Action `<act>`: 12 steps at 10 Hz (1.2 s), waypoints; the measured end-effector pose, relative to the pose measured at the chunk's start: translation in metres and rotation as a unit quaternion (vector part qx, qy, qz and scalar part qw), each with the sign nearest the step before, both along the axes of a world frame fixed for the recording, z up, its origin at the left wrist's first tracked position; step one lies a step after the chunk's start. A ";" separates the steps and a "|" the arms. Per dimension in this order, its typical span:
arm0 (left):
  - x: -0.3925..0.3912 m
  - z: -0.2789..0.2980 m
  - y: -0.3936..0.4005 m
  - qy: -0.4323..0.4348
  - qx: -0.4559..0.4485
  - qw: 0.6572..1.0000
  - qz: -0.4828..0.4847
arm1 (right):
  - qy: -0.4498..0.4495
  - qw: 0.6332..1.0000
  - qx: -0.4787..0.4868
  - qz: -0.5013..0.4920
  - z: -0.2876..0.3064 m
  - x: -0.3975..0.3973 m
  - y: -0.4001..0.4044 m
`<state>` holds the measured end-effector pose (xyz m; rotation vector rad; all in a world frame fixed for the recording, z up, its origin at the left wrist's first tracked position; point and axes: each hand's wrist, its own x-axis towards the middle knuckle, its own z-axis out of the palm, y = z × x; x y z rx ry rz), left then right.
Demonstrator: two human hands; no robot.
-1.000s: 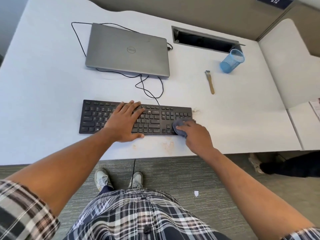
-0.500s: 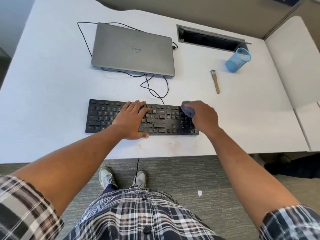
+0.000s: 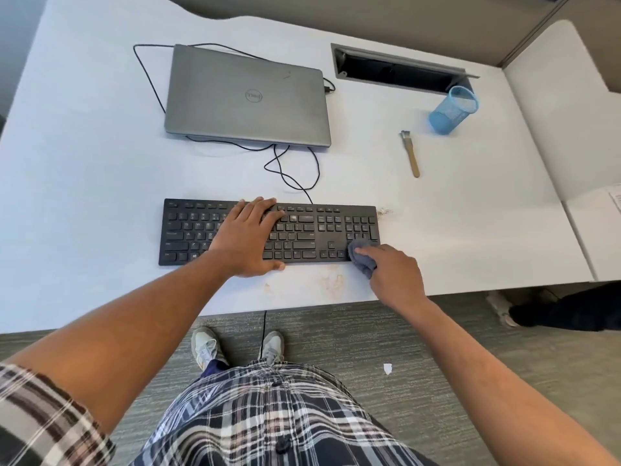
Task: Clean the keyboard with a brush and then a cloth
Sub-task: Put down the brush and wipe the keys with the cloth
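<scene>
There is one keyboard (image 3: 268, 232). It is black. There is one laptop (image 3: 247, 95), and its lid is shut. There is one brush (image 3: 410, 153) with a wooden handle. There is one blue cup (image 3: 452, 111) made of mesh. There is one small gray cloth (image 3: 361, 255). There are two hands, a left hand (image 3: 247, 237) and a right hand (image 3: 395, 274). There are two arms with two plaid sleeves. There are two shoes (image 3: 205, 346) on the floor below. There is one tiny white scrap (image 3: 387, 368) on the carpet, maybe paper. There are black wires (image 3: 292, 169) on the surface, perhaps two, but they loop together and are hard to count. There is one long slot (image 3: 400, 72) in the surface.
</scene>
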<state>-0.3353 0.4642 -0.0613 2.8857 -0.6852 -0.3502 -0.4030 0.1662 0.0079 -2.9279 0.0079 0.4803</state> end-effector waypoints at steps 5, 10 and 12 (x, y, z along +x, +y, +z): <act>0.000 0.002 -0.001 0.003 -0.004 1.000 0.000 | -0.049 0.990 0.064 -0.115 -0.008 0.006 0.070; 0.000 0.000 0.000 0.000 -0.007 1.000 -0.005 | -0.023 0.975 0.080 -0.207 0.029 0.032 0.056; 0.000 -0.003 0.001 -0.007 -0.011 1.000 -0.005 | -0.065 0.993 0.078 -0.067 0.005 0.014 0.110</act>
